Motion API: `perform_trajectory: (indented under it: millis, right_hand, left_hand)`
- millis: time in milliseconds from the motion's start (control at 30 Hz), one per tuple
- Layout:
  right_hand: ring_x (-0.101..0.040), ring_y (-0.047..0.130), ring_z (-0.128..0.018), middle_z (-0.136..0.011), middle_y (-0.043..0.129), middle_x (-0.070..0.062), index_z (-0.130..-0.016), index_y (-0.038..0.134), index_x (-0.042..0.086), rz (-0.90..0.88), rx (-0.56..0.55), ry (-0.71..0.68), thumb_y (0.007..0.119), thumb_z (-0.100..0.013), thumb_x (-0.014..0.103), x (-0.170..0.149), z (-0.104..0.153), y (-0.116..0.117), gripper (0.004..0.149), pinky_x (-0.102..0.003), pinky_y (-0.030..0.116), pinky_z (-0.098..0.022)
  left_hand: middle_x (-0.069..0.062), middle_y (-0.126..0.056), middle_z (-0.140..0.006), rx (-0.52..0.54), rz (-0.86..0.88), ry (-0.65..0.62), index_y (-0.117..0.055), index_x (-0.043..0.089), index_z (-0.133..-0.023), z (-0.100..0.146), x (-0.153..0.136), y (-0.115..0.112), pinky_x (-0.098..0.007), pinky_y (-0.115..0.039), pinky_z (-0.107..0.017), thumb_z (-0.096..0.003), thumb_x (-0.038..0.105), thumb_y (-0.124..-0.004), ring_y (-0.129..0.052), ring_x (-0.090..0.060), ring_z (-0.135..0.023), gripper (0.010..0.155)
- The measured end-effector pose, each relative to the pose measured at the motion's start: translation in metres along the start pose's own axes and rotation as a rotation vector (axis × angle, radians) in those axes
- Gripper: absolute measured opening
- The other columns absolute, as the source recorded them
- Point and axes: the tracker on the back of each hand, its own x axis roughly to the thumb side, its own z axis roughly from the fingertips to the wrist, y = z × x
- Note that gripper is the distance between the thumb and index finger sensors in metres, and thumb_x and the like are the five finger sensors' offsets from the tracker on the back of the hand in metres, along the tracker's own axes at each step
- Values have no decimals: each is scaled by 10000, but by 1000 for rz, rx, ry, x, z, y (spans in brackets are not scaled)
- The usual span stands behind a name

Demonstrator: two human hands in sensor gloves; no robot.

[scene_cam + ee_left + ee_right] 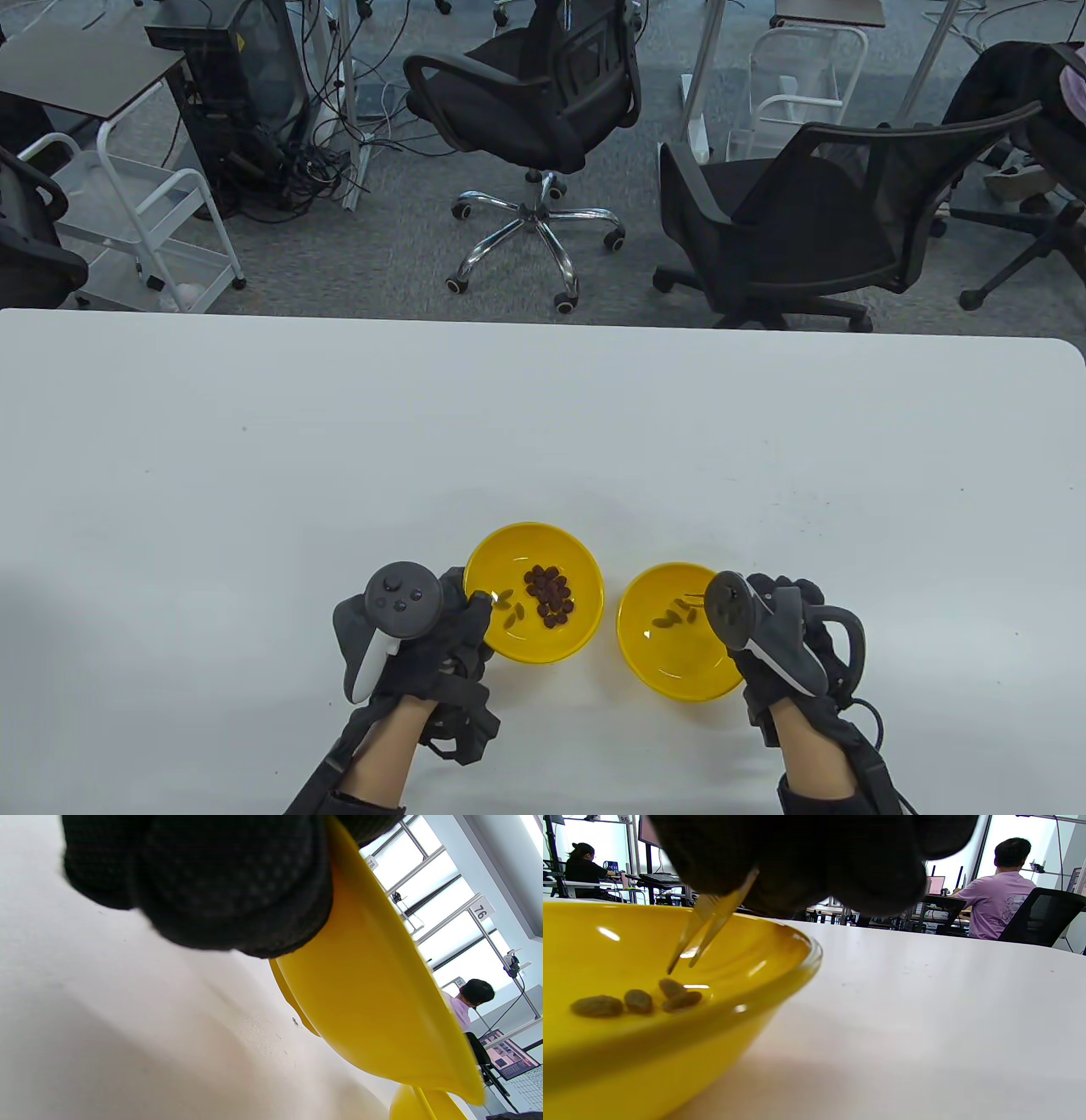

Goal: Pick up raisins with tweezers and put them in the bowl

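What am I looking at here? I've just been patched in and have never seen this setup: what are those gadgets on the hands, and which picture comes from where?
These are a person's two gloved hands; each gadget is a tracker strapped on, not held. The big picture looks down at the white table; the other two come from wrist cameras. The left hand holds the rim of the left yellow bowl, which contains a heap of dark raisins. The right hand grips tweezers, tips just above four raisins in the right yellow bowl.

Two black office chairs [543, 93] [814, 221] and a white cart [144, 221] stand beyond the table [339, 441].
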Motion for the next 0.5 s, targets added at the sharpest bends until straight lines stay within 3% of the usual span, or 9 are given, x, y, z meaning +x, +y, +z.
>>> perform_trajectory:
  millis: [167, 300, 400, 500]
  right_hand:
    - [-178, 949, -427, -591, 913, -23, -818, 924, 151, -46, -36, 5, 804, -412, 360, -4, 3, -8, 473, -557, 635, -634]
    - [-166, 950, -420, -591, 910, -15, -827, 912, 152, -171, -128, -30, 787, -420, 370, -2, 10, -19, 478, -552, 647, -624]
    - [-166, 949, -416, -590, 908, -21, -835, 903, 140, -311, -199, -81, 777, -426, 361, 9, 16, -24, 481, -555, 651, -614]
    - [-171, 948, -421, -596, 906, -24, -842, 897, 136, -333, -219, -145, 771, -430, 354, 26, 22, -28, 482, -557, 648, -615]
  left_hand:
    - [-57, -1031, -394, 1, 0, -2, -594, -82, -960, 0, 0, 0, -388, -902, -342, -544, 343, -650, -1027, -61, -153, 597]
    - [-58, -1031, -394, 2, 2, -3, -593, -82, -961, 0, 0, 0, -387, -902, -342, -545, 343, -650, -1027, -62, -153, 598]
    - [-56, -1031, -394, 1, 2, -6, -594, -82, -960, 0, 1, 0, -387, -902, -343, -545, 343, -650, -1027, -60, -153, 597]
    - [-57, -1031, -394, 0, 2, -12, -594, -81, -961, 0, 1, 0, -388, -901, -343, -545, 343, -650, -1027, -61, -153, 597]
